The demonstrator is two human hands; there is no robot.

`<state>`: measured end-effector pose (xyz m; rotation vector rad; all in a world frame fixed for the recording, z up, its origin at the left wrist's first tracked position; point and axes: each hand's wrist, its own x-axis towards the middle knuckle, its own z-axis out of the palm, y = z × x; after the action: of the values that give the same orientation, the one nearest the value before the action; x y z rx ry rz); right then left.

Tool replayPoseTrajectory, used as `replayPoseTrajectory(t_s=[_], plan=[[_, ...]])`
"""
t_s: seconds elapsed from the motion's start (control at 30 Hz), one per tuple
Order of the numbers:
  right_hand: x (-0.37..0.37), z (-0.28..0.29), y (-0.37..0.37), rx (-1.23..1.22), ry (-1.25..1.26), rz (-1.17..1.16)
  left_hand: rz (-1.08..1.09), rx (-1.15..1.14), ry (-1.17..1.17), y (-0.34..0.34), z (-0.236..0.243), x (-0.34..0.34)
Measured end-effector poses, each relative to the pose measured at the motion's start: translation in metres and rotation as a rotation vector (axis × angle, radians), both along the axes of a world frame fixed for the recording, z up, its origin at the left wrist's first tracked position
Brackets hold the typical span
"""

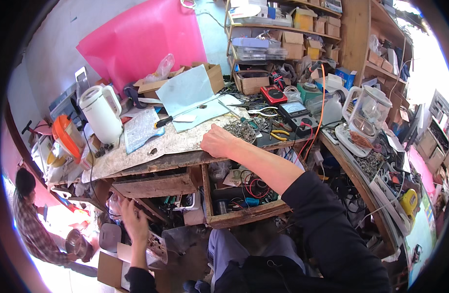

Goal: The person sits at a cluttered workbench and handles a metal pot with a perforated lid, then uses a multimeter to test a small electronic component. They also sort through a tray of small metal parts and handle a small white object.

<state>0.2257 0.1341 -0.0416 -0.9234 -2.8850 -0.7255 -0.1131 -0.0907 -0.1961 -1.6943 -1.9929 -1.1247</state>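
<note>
My right hand (217,141) is closed in a fist at the front of the worn workbench top (178,142); whatever its fingers hold, if anything, is hidden. To its right lies a heap of small screws and metal parts (241,131). Behind the fist, a light blue folded sheet (199,118) lies on the bench, with a dark-handled screwdriver (164,121) at its left edge. Lower left, my left hand (133,220) hangs below bench height, its fingers apart and nothing visible in them. An open wooden drawer (250,216) holding wires and parts juts out below my right forearm.
A white electric kettle (100,115) stands at the left. Yellow-handled pliers (279,135), a red meter (273,95) and an analog meter (297,113) lie right. A blender (368,115) stands on the side bench. Lower left, a person (33,222) holds a metal bowl (76,243) near a cardboard box (109,269).
</note>
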Motion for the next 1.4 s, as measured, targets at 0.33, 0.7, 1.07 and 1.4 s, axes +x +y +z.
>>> replayPoseTrajectory(t_s=[0.33,0.7,1.07,1.4], plan=[[0.011,-0.017,0.023,-0.003,0.235,0.088,-0.434,0.166,0.015,0.120,0.072,0.153],[0.035,0.012,0.017,-0.145,0.704,-0.024,-0.475,0.214,-0.182,0.166,0.085,0.209],[0.091,0.052,0.055,-0.241,0.448,-0.322,-0.657,-0.036,-0.104,0.212,0.099,0.255],[0.088,0.026,0.140,-0.517,0.198,-0.222,-0.678,-0.078,0.033,0.212,0.105,0.260]])
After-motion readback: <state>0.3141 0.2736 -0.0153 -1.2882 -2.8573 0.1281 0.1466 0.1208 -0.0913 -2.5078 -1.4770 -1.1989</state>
